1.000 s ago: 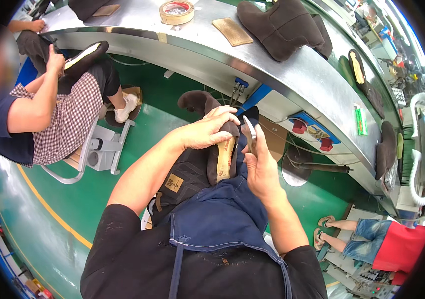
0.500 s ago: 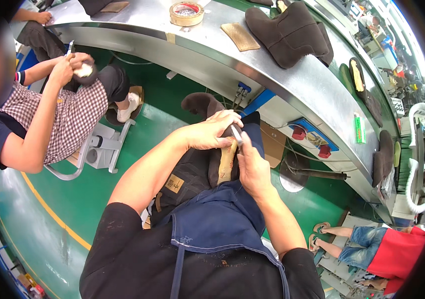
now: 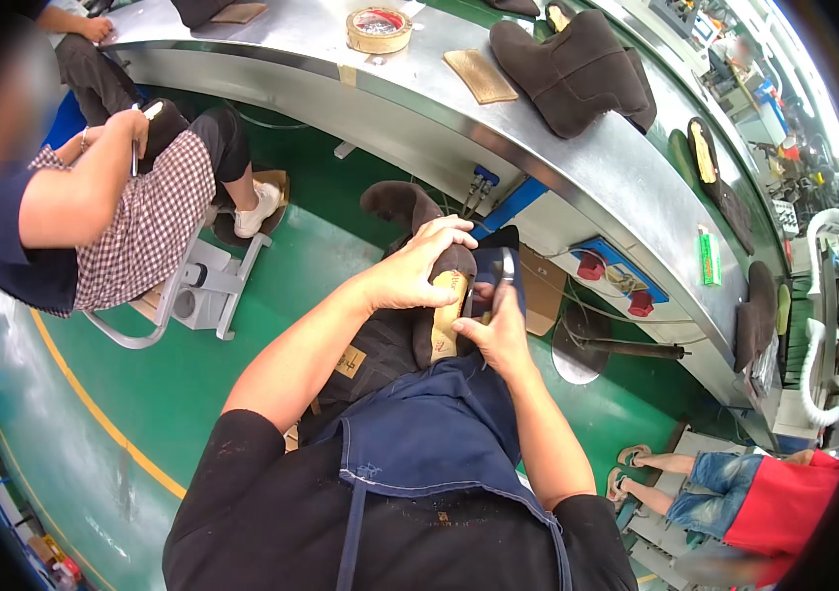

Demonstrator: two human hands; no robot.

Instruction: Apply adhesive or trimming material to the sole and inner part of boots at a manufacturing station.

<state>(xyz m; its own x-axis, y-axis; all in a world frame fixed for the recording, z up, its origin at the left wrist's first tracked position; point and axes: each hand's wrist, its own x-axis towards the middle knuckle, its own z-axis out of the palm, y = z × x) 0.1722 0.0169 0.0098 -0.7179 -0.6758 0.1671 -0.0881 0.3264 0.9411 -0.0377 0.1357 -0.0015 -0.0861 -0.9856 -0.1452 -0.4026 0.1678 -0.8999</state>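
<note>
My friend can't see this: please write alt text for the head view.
A person's left hand grips an upturned dark brown boot; the right hand holds a metal tool. Beyond, a metal workbench bears boots and a tape roll; a co-worker sits at left.

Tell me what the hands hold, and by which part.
Left hand: a dark boot, by the far end of its sole. Right hand: a metal tool; gripped part unclear.

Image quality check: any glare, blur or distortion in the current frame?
Head view: fisheye bends the bench edge into an arc, corners go black; head view: pale glare on the bench top and floor, upper right rim nearly white; head view: the tool in the right hand looks soft, likely motion blur.
</note>
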